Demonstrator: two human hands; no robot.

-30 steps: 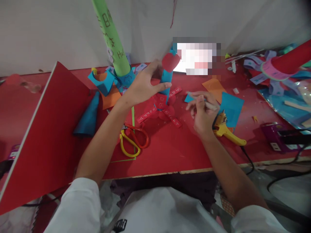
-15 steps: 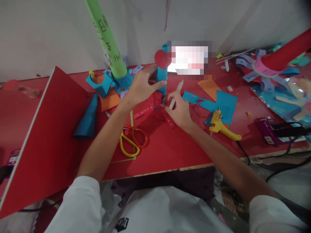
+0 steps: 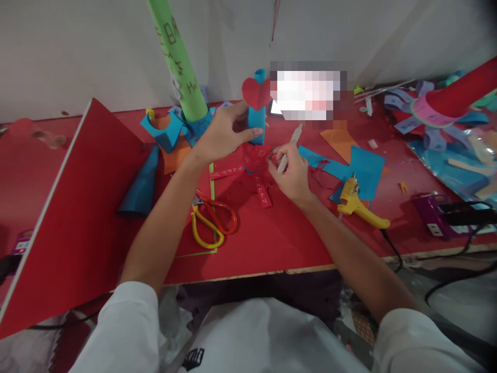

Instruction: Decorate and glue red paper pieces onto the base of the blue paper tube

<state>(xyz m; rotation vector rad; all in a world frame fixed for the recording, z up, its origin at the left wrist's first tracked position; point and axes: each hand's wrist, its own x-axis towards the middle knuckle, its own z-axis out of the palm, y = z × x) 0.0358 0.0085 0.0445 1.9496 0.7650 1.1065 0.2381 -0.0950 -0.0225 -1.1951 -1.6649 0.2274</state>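
Wall and bench: a pale wall (image 3: 97,57) rises behind a red bench (image 3: 303,248) strewn with craft paper; a pixelated bright patch (image 3: 306,93) stands at the back.
Blue paper tube: this small upright roll (image 3: 257,124) stands near the middle of the bench, toward the wall, with a red paper heart (image 3: 254,92) on its upper front.
Left hand: the fingers of the left hand (image 3: 225,129) are closed round the tube, thumb across its near face, the others partly hidden behind.
Red paper base: a flat red piece (image 3: 254,155) lies just below the tube, with lettered red strips (image 3: 263,192) spreading from it; whether tube and base are joined, I cannot tell.
Right hand: the fingers of the right hand (image 3: 291,171) grip a white pen-like stick (image 3: 295,134), its far end pointing up and away; the fingertips are close beside the base, contact unclear.
Handling: the tube looks very light, springy and easily dented, so a gentle hold low on its sides, below the heart, should suit; the strips look thin and likely to bend, so the base is probably best steadied at its centre.
Scissors: red-and-yellow handles (image 3: 210,221) lie near the left forearm.
Glue gun: yellow (image 3: 357,203), right of the right forearm, beside a blue paper sheet (image 3: 368,171).
Green tube: tall and lettered (image 3: 180,67), leaning behind the left hand.
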